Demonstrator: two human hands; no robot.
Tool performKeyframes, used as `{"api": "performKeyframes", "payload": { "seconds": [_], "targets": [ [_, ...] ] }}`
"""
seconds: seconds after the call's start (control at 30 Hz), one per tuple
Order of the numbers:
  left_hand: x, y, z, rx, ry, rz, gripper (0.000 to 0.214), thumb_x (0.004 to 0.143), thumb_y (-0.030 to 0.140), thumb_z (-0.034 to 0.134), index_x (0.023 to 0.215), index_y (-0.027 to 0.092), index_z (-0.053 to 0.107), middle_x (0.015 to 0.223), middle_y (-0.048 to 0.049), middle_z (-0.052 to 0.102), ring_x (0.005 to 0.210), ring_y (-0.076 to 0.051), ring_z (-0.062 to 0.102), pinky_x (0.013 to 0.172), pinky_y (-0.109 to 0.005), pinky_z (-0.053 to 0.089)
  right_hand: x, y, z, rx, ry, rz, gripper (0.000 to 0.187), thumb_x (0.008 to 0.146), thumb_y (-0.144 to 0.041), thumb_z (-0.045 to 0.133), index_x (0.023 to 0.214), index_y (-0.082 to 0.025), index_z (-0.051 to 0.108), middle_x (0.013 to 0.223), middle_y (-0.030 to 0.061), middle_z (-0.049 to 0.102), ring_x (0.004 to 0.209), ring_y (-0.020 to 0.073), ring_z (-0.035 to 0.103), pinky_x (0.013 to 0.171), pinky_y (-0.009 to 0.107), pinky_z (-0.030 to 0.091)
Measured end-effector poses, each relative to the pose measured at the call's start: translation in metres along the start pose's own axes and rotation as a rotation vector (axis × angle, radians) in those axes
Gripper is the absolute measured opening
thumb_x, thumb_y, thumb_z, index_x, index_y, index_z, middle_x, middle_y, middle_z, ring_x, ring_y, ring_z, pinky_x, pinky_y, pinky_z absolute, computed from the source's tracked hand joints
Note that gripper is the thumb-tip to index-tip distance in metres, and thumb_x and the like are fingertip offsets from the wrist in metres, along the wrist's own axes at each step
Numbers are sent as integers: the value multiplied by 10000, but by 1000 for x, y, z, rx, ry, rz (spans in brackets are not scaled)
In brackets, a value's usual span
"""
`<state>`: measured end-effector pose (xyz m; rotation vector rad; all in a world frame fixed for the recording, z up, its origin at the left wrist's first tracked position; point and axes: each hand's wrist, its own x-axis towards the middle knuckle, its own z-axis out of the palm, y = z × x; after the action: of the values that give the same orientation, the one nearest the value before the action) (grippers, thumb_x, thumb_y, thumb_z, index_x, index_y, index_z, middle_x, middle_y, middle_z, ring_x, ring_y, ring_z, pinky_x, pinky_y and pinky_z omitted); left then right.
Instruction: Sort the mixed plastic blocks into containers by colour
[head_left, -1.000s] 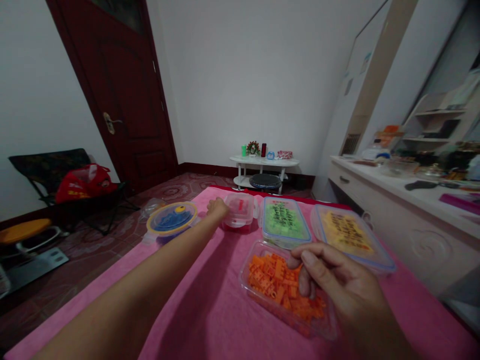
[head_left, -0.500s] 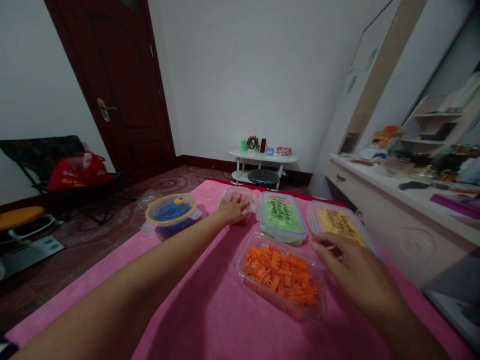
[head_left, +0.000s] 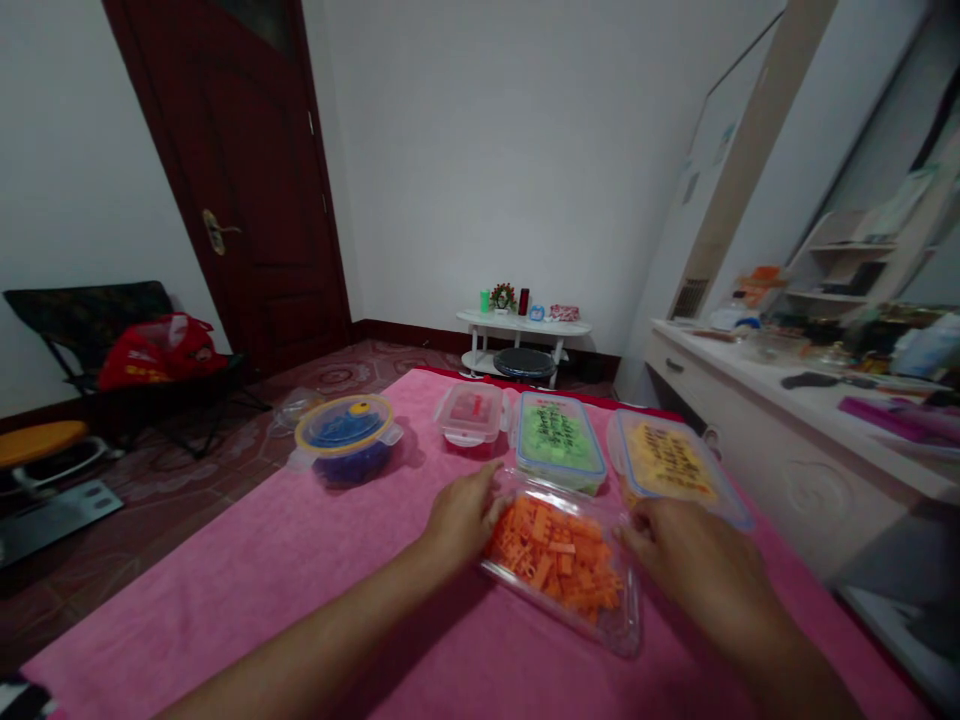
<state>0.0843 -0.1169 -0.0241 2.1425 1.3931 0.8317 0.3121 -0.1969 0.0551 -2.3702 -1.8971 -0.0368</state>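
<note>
A clear plastic box [head_left: 621,632] full of orange toy building bricks [head_left: 559,560] sits near me on the pink cloth. My left hand [head_left: 466,510] grips its left side near the far corner, fingers curled at the rim. At the right side, my right hand [head_left: 694,555] has its thumb and fingers closed on the edge. Just beyond the box is a lidded container with green contents [head_left: 559,440]. A lidded container with yellow contents [head_left: 667,460], dark writing on its lid, lies past my right hand. A smaller lidded box with red contents [head_left: 472,415] stands farther left.
A round container with blue contents [head_left: 349,440] and a yellow-rimmed lid stands on the left of the pink cloth [head_left: 300,560]. A cluttered white dresser [head_left: 750,400] flanks the right. Beyond are a white side table [head_left: 517,322] and a chair with a red bag [head_left: 161,350].
My left hand has left the red box and come back toward me to the left side of the orange-brick box. My right hand has closed on that box's right edge.
</note>
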Motion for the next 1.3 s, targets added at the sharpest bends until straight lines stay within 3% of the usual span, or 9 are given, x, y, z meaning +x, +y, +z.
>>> {"api": "performKeyframes", "payload": {
  "seconds": [0.13, 0.23, 0.33, 0.47, 0.73, 0.87, 1.0, 1.1, 1.3],
  "targets": [
    [-2, 5, -5, -102, 62, 15, 458, 836, 360, 532, 1267, 203, 524, 1034, -87, 679, 904, -223, 630, 783, -321, 467, -9, -5, -15, 103, 122, 26, 232, 786, -374, 491, 679, -231, 639, 704, 74, 677, 677, 255, 632, 533, 308, 321],
    [-9, 8, -14, -233, 101, 15, 473, 824, 333, 557, 1277, 201, 511, 1083, -98, 662, 967, -233, 617, 821, -341, 467, -14, -10, -23, 470, 218, -61, 244, 770, -416, 504, 701, -217, 629, 645, 41, 651, 603, 195, 609, 532, 286, 395],
    [-19, 7, -34, -501, 49, -8, 535, 777, 278, 629, 1283, 182, 487, 1080, -104, 658, 978, -223, 618, 807, -327, 481, -22, -20, -30, 833, 238, -184, 266, 739, -453, 564, 728, -197, 637, 632, 27, 648, 559, 154, 595, 499, 239, 438],
    [-41, -6, -66, -704, -19, -101, 394, 697, 237, 721, 1054, 149, 580, 1068, -111, 656, 934, -213, 636, 754, -297, 496, -34, -41, -31, 980, 280, -270, 270, 689, -452, 655, 763, -193, 677, 692, 36, 681, 597, 158, 619, 504, 221, 484],
    [-72, -21, -96, -1015, -42, -305, 380, 689, 308, 757, 769, 173, 411, 1130, -129, 652, 939, -240, 670, 707, -310, 533, -23, -61, 17, 1064, 118, -330, 463, 900, -507, 370, 990, -200, 705, 1033, 100, 705, 976, 237, 651, 886, 370, 516],
    [-99, -33, -132, -763, 277, -184, 248, 778, 303, 674, 837, 191, 461, 961, -85, 720, 891, -224, 692, 769, -347, 547, -4, -54, 45, 812, 202, -399, 379, 823, -473, 521, 1049, -218, 687, 1168, 84, 656, 1149, 264, 558, 1041, 456, 384],
    [-157, -77, -179, 64, 621, 115, 144, 803, 208, 618, 945, 227, 634, 990, -40, 733, 932, -202, 687, 827, -323, 547, 1, -50, 47, 774, 210, -399, 361, 804, -464, 533, 1023, -224, 689, 1121, 78, 673, 1096, 250, 593, 997, 427, 431],
    [-197, -118, -195, 498, 450, 324, 362, 830, 181, 513, 1079, 406, 647, 1114, 65, 693, 1043, -195, 650, 939, -409, 511, 0, -48, 39, 776, 220, -357, 329, 804, -456, 533, 970, -225, 696, 1091, 74, 679, 1069, 247, 604, 977, 416, 444],
    [-225, -161, -180, 563, -40, 3, 631, 821, 222, 471, 1345, 546, 337, 1402, 124, 442, 1248, -218, 500, 977, -478, 466, 8, -39, 39, 699, 220, -347, 315, 799, -410, 527, 947, -189, 695, 1097, 106, 669, 1066, 266, 593, 968, 449, 431]
  ]
}}
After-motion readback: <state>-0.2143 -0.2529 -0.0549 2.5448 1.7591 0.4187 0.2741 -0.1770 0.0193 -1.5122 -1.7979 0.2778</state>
